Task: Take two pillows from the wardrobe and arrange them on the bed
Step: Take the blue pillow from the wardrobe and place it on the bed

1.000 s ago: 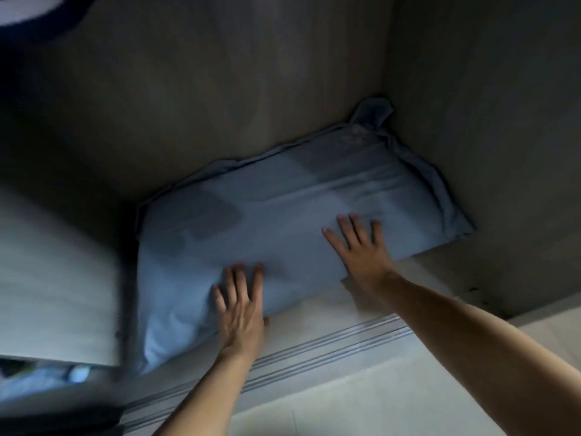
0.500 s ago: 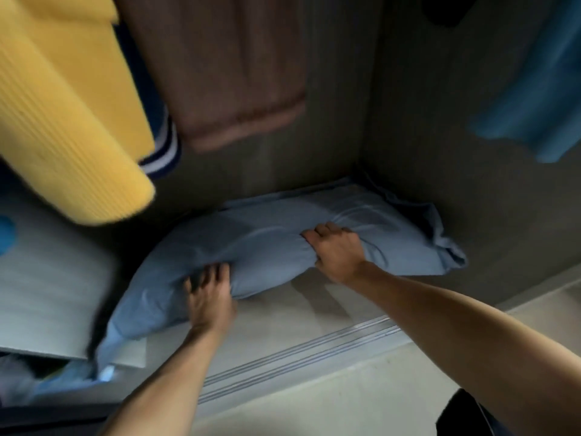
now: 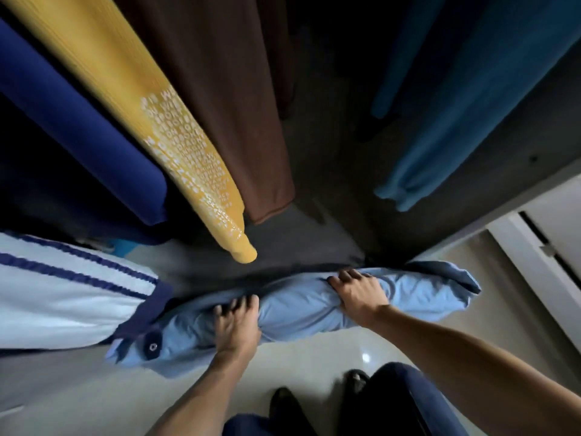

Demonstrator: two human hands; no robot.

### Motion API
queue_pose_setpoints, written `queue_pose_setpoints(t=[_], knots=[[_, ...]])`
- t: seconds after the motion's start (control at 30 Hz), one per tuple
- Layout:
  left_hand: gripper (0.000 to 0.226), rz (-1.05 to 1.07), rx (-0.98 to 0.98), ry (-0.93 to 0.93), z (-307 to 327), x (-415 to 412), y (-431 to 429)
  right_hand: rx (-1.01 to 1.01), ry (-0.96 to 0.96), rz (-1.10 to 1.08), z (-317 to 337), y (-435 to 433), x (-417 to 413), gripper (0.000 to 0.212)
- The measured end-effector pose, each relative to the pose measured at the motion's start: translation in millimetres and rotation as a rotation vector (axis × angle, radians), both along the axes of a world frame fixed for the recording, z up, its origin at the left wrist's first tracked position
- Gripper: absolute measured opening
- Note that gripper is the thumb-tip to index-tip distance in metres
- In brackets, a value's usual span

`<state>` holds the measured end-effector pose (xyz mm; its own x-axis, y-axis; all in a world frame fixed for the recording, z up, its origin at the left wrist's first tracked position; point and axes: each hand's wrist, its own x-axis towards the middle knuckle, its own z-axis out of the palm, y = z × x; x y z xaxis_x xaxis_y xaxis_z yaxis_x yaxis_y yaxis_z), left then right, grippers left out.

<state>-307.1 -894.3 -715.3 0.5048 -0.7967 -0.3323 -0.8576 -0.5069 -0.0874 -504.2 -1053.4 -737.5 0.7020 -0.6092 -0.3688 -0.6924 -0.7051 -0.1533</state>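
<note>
Now both hands are on the light blue pillow (image 3: 301, 305), which stretches across the lower middle of the frame, bunched and creased where it is gripped. The left hand (image 3: 235, 325) is clamped on the pillow left of centre, fingers (image 3: 239, 305) curled over the top edge and digging into the fabric, slightly spread. The right hand (image 3: 358, 294) is clenched on it right of centre, knuckles up, its fingertips tucked over the far side and out of sight. Both forearms reach up from the bottom of the frame, the right one coming in long from the lower right corner, the left one rising from the bottom centre.

The pillow's right end flares into a loose flap near the pale door frame (image 3: 534, 247) at the right. Its left end lies against a white cloth with navy stripes (image 3: 63, 294) at the left edge; a dark button shows there.

Above hang clothes: a navy garment (image 3: 78, 127) at the upper left, a yellow garment (image 3: 176, 136) with white printed lettering too smeared to read, a brown garment (image 3: 226, 105) beside it, and a teal garment (image 3: 456, 105) at the upper right. Dark shoes (image 3: 283, 407) stand on the pale floor (image 3: 94, 398) at the bottom.
</note>
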Motion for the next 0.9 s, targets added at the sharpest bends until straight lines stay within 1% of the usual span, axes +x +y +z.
queue_pose_setpoints(t=[0.13, 0.3, 0.4, 0.63, 0.73, 0.9], knots=[[0.036, -0.07, 0.035, 0.0, 60.3, -48.0, 38.4, 0.069, 0.079, 0.007, 57.7, 37.7, -50.6, 0.045], [0.031, -0.126, 0.101, 0.061, 122.8, -94.6, 70.6, 0.097, 0.08, -0.057, 124.5, 80.9, -110.5, 0.046], [0.036, -0.174, 0.145, 0.094, 151.4, -119.2, 84.6, 0.084, 0.074, -0.097, 153.1, 103.8, -143.6, 0.045], [0.039, -0.315, 0.138, 0.089, 209.2, -175.2, 100.9, -0.012, 0.06, -0.216, 214.5, 151.2, -216.1, 0.043], [0.036, -0.401, 0.087, 0.073, 241.0, -202.3, 100.9, -0.079, 0.037, -0.266, 248.4, 164.7, -253.5, 0.039], [0.042, -0.565, -0.035, 0.051, 288.0, -257.1, 57.5, -0.172, 0.003, -0.359, 307.9, 151.6, -324.2, 0.04]])
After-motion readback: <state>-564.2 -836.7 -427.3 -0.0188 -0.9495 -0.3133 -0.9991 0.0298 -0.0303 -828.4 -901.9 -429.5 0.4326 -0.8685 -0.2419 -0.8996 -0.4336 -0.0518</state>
